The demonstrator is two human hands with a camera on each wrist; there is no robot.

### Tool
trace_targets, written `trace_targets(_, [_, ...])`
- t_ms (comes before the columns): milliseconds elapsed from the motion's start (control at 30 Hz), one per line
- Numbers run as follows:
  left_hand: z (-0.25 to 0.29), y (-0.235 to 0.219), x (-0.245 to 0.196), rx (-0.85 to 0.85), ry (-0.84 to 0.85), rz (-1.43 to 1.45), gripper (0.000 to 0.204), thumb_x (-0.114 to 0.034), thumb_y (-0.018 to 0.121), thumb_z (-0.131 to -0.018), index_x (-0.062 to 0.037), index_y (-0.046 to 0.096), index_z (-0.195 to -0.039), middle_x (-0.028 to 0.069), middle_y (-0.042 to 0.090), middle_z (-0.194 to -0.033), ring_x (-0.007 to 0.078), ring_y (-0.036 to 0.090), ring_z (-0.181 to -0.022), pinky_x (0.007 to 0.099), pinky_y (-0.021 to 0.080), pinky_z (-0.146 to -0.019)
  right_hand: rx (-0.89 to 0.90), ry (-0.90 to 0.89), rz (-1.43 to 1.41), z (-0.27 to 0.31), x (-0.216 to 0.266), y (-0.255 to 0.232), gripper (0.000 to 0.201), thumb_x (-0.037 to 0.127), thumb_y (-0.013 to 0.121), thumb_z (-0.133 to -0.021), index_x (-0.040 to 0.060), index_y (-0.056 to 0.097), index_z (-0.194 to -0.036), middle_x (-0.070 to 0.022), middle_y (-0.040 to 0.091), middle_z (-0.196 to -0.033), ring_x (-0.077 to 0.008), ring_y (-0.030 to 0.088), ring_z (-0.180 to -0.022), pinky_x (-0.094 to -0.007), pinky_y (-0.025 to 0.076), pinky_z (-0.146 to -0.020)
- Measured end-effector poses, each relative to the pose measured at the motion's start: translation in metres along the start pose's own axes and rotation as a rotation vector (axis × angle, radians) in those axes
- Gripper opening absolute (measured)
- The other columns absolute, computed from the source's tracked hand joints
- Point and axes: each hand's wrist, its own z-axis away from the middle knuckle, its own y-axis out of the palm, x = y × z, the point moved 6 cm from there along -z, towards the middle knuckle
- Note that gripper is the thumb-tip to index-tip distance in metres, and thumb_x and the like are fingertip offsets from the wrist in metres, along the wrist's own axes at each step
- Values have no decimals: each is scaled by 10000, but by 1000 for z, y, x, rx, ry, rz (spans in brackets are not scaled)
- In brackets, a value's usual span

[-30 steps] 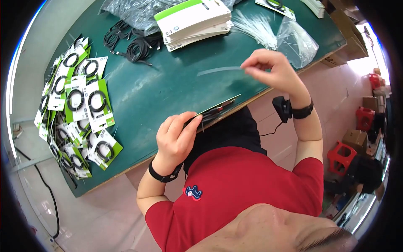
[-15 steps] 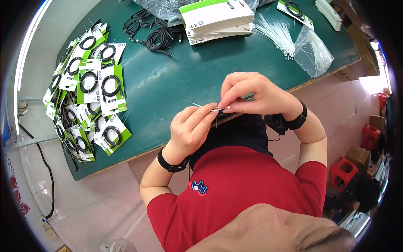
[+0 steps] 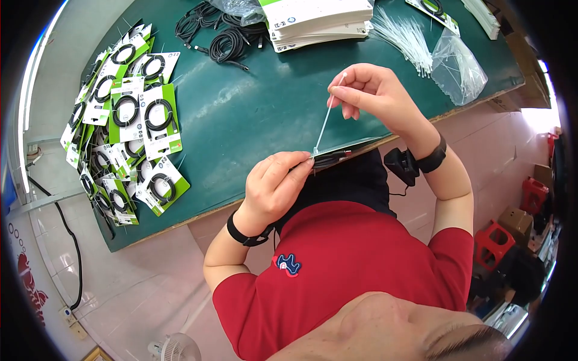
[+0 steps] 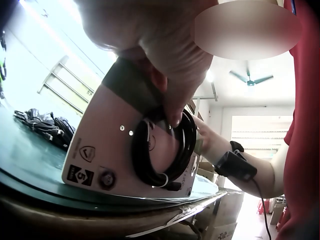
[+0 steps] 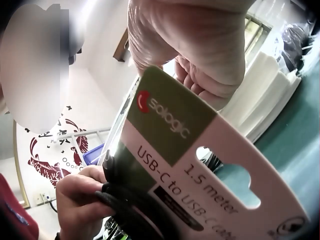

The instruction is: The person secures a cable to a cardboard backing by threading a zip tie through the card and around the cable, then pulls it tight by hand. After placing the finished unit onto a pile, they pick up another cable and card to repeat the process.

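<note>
Near the table's front edge, my left hand (image 3: 272, 183) grips a printed card (image 4: 95, 155) with a coiled black USB-C cable (image 4: 141, 161) against it. Its thumb presses on the coil in the left wrist view. My right hand (image 3: 374, 99), raised over the table, pinches a white cable tie (image 3: 324, 125) near its upper end. The tie runs down in a straight line to the card beside the left fingertips. In the right wrist view the card (image 5: 200, 132) shows its green corner and hanging slot.
A heap of carded cables (image 3: 158, 113) covers the left of the green table (image 3: 259, 114). Toward the back are loose black cables (image 3: 227, 47), a stack of cards (image 3: 319, 21), loose cable ties (image 3: 400, 42) and a clear plastic bag (image 3: 460, 72).
My right hand carried the cable tie to the card, met the left hand there, then drew back up and away with the tie stretched between. The left hand kept its grip.
</note>
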Motion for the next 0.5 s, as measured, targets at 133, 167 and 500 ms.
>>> trace_targets(133, [1, 1, -1, 23, 39, 2, 243, 10, 742, -701, 15, 727, -944, 100, 679, -970, 237, 685, -766, 318, 536, -610, 3, 94, -50, -5, -21, -1, 132, 140, 667, -977, 13, 680, -1010, -58, 726, -873, -63, 631, -667, -202, 502, -600])
trace_targets(167, [1, 0, 0, 28, 34, 4, 243, 10, 742, -701, 15, 727, -944, 100, 679, -970, 237, 685, -766, 318, 536, -610, -2, 102, -50, -6, -24, -2, 136, 144, 670, -977, 13, 680, -1012, -58, 727, -874, -61, 628, -663, -201, 500, -598])
trace_targets(500, [11, 1, -4, 103, 69, 44, 219, -23, 752, -637, 6, 741, -854, 89, 681, -912, 208, 681, -761, 280, 508, -541, 96, 128, 21, -6, -43, -1, 139, 143, 664, -984, 6, 673, -1009, -61, 728, -872, -55, 618, -646, -197, 488, -574])
